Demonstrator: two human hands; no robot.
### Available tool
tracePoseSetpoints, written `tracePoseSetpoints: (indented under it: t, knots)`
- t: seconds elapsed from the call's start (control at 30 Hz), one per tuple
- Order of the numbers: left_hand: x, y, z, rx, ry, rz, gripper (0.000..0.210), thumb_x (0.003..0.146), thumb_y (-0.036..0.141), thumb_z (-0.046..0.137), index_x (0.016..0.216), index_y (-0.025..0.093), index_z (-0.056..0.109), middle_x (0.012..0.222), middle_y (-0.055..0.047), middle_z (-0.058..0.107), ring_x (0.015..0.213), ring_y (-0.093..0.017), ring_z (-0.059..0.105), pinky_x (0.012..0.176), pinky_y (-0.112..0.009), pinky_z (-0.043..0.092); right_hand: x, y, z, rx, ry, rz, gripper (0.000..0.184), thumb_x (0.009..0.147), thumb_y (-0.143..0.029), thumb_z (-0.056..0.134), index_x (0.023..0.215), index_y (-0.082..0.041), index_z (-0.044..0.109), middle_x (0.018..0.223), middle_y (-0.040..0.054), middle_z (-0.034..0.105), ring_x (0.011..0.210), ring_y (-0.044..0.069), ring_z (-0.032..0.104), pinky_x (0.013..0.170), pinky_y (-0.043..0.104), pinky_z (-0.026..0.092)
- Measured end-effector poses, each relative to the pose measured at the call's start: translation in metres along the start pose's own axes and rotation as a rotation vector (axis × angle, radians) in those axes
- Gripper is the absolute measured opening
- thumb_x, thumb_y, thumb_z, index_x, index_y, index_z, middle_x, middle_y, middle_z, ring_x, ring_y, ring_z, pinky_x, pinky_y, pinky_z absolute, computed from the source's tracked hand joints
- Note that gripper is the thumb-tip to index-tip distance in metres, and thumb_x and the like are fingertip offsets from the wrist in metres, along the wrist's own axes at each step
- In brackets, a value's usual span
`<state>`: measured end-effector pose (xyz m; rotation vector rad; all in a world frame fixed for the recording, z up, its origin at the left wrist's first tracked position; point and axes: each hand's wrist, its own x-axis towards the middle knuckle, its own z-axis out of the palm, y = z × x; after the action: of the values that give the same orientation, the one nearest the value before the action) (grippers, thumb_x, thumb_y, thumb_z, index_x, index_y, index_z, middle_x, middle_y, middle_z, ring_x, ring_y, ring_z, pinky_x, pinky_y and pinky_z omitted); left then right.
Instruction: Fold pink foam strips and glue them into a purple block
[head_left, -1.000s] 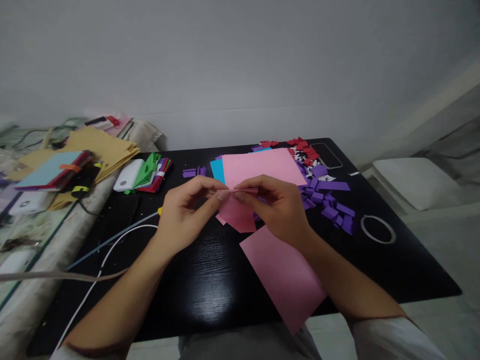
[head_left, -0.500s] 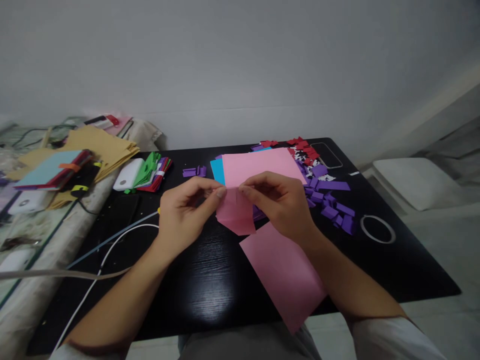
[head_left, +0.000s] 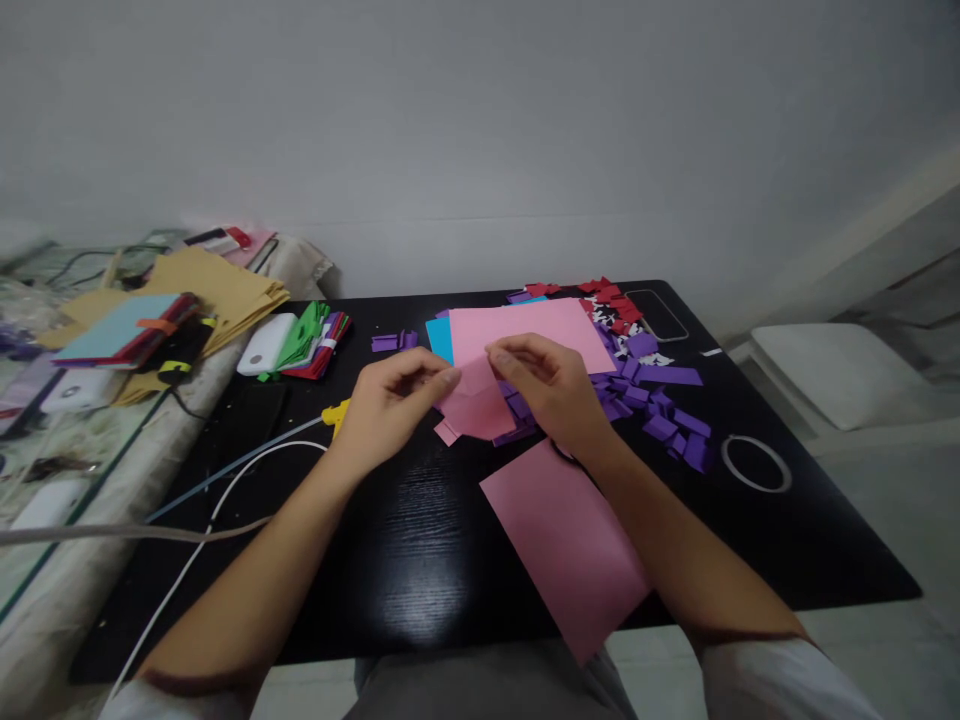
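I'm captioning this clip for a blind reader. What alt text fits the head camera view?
Two bare hands, left hand and right hand, pinch a small pink paper piece over a black table. A larger pink sheet lies nearer the person, a pink sheet stack lies behind, and purple paper bits are scattered to the right.

Hands meeting over a small paper piece at mid-table

Left hand [head_left: 390, 405] and right hand [head_left: 551, 385] pinching the small paper piece [head_left: 480, 405] from either side, above the table [head_left: 390, 560]; behind them a paper stack [head_left: 525, 325]; nearer, under the right forearm, a loose sheet [head_left: 562, 540] overhanging the front edge; right of the hands a heap of folded bits [head_left: 660, 400], farther right a ring [head_left: 755, 462]; left, cables [head_left: 225, 480] and a bundle of paper strips [head_left: 311, 345]
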<state>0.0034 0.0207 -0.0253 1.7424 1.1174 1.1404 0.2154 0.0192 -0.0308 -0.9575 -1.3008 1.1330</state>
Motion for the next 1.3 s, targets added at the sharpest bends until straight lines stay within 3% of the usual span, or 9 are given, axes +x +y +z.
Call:
tracePoseSetpoints:
  t: [0.13, 0.23, 0.37, 0.5, 0.67, 0.8, 0.93, 1.13, 1.3]
  knots:
    - [-0.008, -0.036, 0.012, -0.312, 0.207, -0.223, 0.025, 0.079, 0.04, 0.087, 0.079, 0.018, 0.076, 0.06, 0.003, 0.059, 0.053, -0.009, 0.046, 0.05, -0.023, 0.035, -0.007, 0.037, 0.003, 0.2, 0.211, 0.191, 0.04, 0.086, -0.057, 0.076, 0.105, -0.022, 0.072, 0.105, 0.0057, 0.079, 0.097, 0.019, 0.076, 0.099, 0.041, 0.06]
    - [-0.023, -0.06, 0.024, -0.42, 0.237, -0.311, 0.034, 0.08, 0.049, 0.084, 0.083, 0.017, 0.074, 0.059, 0.003, 0.059, 0.051, -0.009, 0.052, 0.052, -0.022, 0.043, -0.028, 0.065, 0.014, 0.229, 0.171, 0.347, 0.04, 0.082, -0.048, 0.078, 0.11, -0.022, 0.069, 0.108, 0.0066, 0.078, 0.098, 0.021, 0.077, 0.101, 0.043, 0.06]
    - [-0.042, -0.073, 0.036, -0.513, 0.252, -0.401, 0.043, 0.076, 0.053, 0.086, 0.088, 0.016, 0.07, 0.069, -0.001, 0.067, 0.057, -0.013, 0.065, 0.058, -0.025, 0.056, -0.053, 0.08, 0.028, 0.201, 0.105, 0.379, 0.04, 0.076, -0.033, 0.082, 0.113, -0.02, 0.071, 0.121, 0.0104, 0.077, 0.114, 0.023, 0.074, 0.106, 0.042, 0.058]
    - [-0.052, -0.077, 0.039, -0.536, 0.215, -0.451, 0.042, 0.075, 0.051, 0.088, 0.088, 0.015, 0.069, 0.072, -0.003, 0.07, 0.063, -0.016, 0.071, 0.06, -0.027, 0.062, -0.053, 0.082, 0.026, 0.169, 0.043, 0.386, 0.036, 0.078, -0.045, 0.082, 0.102, -0.019, 0.076, 0.11, 0.0092, 0.081, 0.103, 0.025, 0.076, 0.095, 0.042, 0.063]
    - [-0.061, -0.081, 0.041, -0.483, 0.156, -0.455, 0.035, 0.077, 0.047, 0.088, 0.083, 0.017, 0.073, 0.073, -0.002, 0.071, 0.064, -0.016, 0.07, 0.061, -0.028, 0.062, -0.046, 0.09, 0.013, 0.075, 0.051, 0.37, 0.035, 0.069, -0.048, 0.092, 0.084, -0.02, 0.078, 0.088, 0.0042, 0.08, 0.087, 0.023, 0.074, 0.09, 0.041, 0.062]
    - [-0.062, -0.081, 0.042, -0.419, 0.136, -0.43, 0.029, 0.077, 0.042, 0.09, 0.08, 0.018, 0.074, 0.069, 0.002, 0.067, 0.059, -0.011, 0.063, 0.06, -0.023, 0.055, -0.051, 0.096, 0.007, 0.036, 0.059, 0.355, 0.038, 0.073, -0.047, 0.09, 0.096, -0.02, 0.076, 0.092, 0.0047, 0.081, 0.087, 0.022, 0.075, 0.086, 0.037, 0.061]
    - [-0.061, -0.084, 0.043, -0.402, 0.084, -0.38, 0.034, 0.072, 0.035, 0.094, 0.09, 0.018, 0.071, 0.075, 0.002, 0.068, 0.058, -0.009, 0.06, 0.056, -0.022, 0.053, -0.057, 0.1, 0.004, -0.008, 0.113, 0.343, 0.044, 0.075, -0.041, 0.091, 0.103, -0.023, 0.062, 0.079, -0.0011, 0.076, 0.077, 0.018, 0.075, 0.072, 0.031, 0.06]
    - [-0.062, -0.09, 0.044, -0.38, 0.146, -0.343, 0.044, 0.076, 0.03, 0.091, 0.101, 0.022, 0.055, 0.068, 0.006, 0.066, 0.054, -0.01, 0.062, 0.055, -0.021, 0.053, -0.06, 0.101, 0.003, 0.008, 0.092, 0.319, 0.041, 0.076, -0.042, 0.091, 0.098, -0.024, 0.062, 0.086, 0.0004, 0.077, 0.085, 0.019, 0.078, 0.08, 0.034, 0.063]
    - [-0.061, -0.089, 0.042, -0.374, 0.156, -0.269, 0.04, 0.077, 0.023, 0.089, 0.099, 0.022, 0.056, 0.072, 0.007, 0.064, 0.057, -0.006, 0.058, 0.059, -0.018, 0.049, -0.062, 0.102, 0.005, 0.04, 0.079, 0.334, 0.041, 0.076, -0.043, 0.091, 0.098, -0.024, 0.063, 0.089, 0.0011, 0.078, 0.086, 0.019, 0.078, 0.081, 0.035, 0.065]
